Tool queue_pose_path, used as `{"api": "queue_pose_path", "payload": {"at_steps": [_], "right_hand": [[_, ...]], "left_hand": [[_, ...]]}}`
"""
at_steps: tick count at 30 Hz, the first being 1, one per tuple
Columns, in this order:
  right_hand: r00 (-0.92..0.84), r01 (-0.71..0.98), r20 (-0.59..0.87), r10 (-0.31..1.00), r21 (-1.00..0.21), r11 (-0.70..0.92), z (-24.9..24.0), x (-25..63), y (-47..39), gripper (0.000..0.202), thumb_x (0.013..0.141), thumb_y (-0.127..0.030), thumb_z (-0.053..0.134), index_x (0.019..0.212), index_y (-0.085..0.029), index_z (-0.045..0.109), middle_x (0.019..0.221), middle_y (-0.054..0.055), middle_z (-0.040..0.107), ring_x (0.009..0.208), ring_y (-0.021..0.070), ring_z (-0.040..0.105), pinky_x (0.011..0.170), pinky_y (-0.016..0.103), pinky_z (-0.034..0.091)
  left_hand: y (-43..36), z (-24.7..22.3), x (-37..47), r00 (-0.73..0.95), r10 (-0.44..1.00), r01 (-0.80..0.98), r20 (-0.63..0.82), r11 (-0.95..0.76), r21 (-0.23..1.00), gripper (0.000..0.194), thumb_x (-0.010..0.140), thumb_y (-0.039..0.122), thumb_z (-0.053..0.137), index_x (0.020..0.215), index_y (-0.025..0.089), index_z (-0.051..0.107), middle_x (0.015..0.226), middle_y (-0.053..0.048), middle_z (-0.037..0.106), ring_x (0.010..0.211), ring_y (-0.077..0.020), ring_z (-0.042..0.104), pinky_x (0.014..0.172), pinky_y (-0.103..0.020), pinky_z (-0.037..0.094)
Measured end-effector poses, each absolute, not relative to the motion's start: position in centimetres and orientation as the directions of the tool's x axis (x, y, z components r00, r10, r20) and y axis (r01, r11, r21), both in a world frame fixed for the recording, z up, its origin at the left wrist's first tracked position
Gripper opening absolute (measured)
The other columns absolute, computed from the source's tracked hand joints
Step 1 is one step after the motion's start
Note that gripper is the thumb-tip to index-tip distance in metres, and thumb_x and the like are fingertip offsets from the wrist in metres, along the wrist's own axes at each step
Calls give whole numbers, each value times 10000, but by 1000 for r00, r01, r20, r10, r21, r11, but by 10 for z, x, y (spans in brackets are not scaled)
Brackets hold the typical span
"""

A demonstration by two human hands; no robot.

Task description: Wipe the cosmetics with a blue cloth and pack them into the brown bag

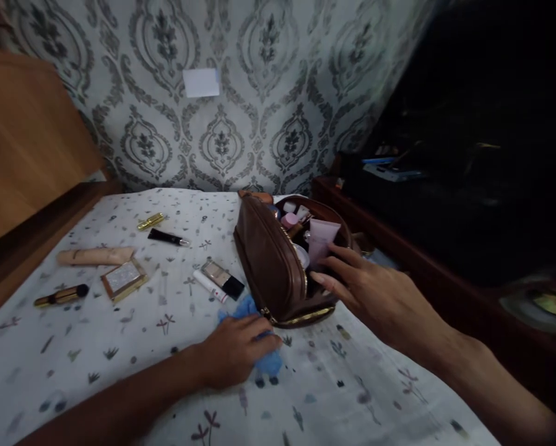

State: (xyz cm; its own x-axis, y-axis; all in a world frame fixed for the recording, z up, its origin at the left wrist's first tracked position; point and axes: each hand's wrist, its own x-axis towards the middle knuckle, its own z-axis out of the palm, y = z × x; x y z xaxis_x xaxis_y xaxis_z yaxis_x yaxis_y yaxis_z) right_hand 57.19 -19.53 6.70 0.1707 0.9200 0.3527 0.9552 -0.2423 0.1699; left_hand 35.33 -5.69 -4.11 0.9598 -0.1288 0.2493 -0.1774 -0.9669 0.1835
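Observation:
A brown makeup bag (pixel 269 254) stands unzipped on the patterned sheet, with several cosmetics inside. A pale pink squeeze tube (pixel 322 238) sticks up out of its opening. My right hand (pixel 375 291) reaches in from the right, its fingertips closed at the tube's lower edge; part of the grip is hidden. By the bag's front corner, my left hand (pixel 236 350) rests on the bed with its fingers curled over a crumpled blue cloth (pixel 269 362). A pink-lidded jar (pixel 290 220) shows inside the bag, behind the tube.
Left of the bag lie a foundation bottle (pixel 222 279), a white tube (pixel 210 286), a black tube (pixel 168 237), a gold tube (pixel 150 221), a beige tube (pixel 96 256), a glittery compact (pixel 124 279) and a makeup brush (pixel 62 295). A dark wooden bed edge (pixel 399 241) runs along the right.

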Motion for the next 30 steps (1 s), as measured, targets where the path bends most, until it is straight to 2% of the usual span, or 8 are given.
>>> {"api": "queue_pose_path", "payload": {"at_steps": [3, 6, 9, 13, 16, 19, 25, 30], "right_hand": [[105, 979, 529, 842, 93, -181, 65, 564, -198, 428, 1016, -460, 385, 1021, -179, 708, 1171, 143, 704, 736, 251, 729, 466, 318, 521], [18, 1000, 651, 759, -25, -3, 62, 544, -200, 287, 1007, -330, 460, 1092, -180, 689, 1169, 132, 704, 869, 228, 736, 618, 303, 601], [-114, 974, 685, 720, -67, 218, 55, 515, -197, 228, 989, -198, 479, 1116, -174, 668, 1146, 120, 712, 962, 189, 728, 750, 259, 619], [-153, 931, 677, 720, -146, 335, 40, 483, -180, 251, 995, -162, 430, 1081, -155, 666, 1079, 122, 715, 923, 170, 732, 733, 248, 624], [-98, 918, 628, 772, -243, 313, 21, 470, -159, 266, 987, -165, 422, 1092, -162, 667, 1122, 136, 691, 977, 192, 718, 815, 308, 626], [-21, 931, 540, 841, -297, 214, -8, 461, -135, 305, 970, -175, 420, 1188, -141, 631, 1292, 192, 608, 1150, 250, 653, 944, 416, 583], [130, 981, 442, 887, -185, -51, -60, 442, -101, 471, 878, -90, 456, 1343, -49, 519, 1402, 298, 507, 1260, 381, 546, 997, 589, 480], [181, 978, 485, 856, -183, -102, -72, 435, -100, 496, 919, -106, 411, 1405, -13, 434, 1468, 337, 412, 1314, 400, 485, 994, 586, 461]], "left_hand": [[-55, -38, 353, 956, -141, -194, 257, -961, 196, 358, 878, 123, 525, 1230, 181, 551, 1140, -98, 648, 1036, -226, 630, 745, -290, 527], [-49, -34, 351, 964, -125, -172, 236, -967, 190, 410, 867, 127, 534, 1273, 180, 521, 1160, -100, 635, 1041, -229, 634, 730, -286, 528], [-39, -27, 349, 973, -57, -109, 225, -968, 227, 457, 844, 137, 533, 1297, 183, 497, 1112, -86, 630, 951, -212, 645, 727, -293, 531], [-16, -15, 348, 945, 142, 53, 295, -956, 290, 425, 809, 127, 525, 1230, 184, 543, 1035, -66, 632, 904, -218, 630, 761, -323, 529], [8, -9, 348, 865, 398, 309, 305, -902, 300, 391, 837, 104, 497, 1209, 195, 579, 1101, -81, 629, 1058, -243, 584, 906, -363, 497], [34, -13, 347, 809, 535, 467, 243, -836, 286, 398, 897, 179, 521, 1294, 174, 556, 1282, -124, 586, 1222, -288, 502, 1025, -427, 433], [56, -31, 344, 807, 560, 489, 188, -812, 318, 358, 937, 337, 552, 1239, 149, 598, 1100, -122, 679, 1057, -285, 603, 962, -419, 463], [53, -35, 342, 799, 553, 454, 238, -813, 364, 333, 929, 338, 565, 1211, 163, 602, 1120, -116, 648, 1056, -276, 594, 953, -400, 456]]}}
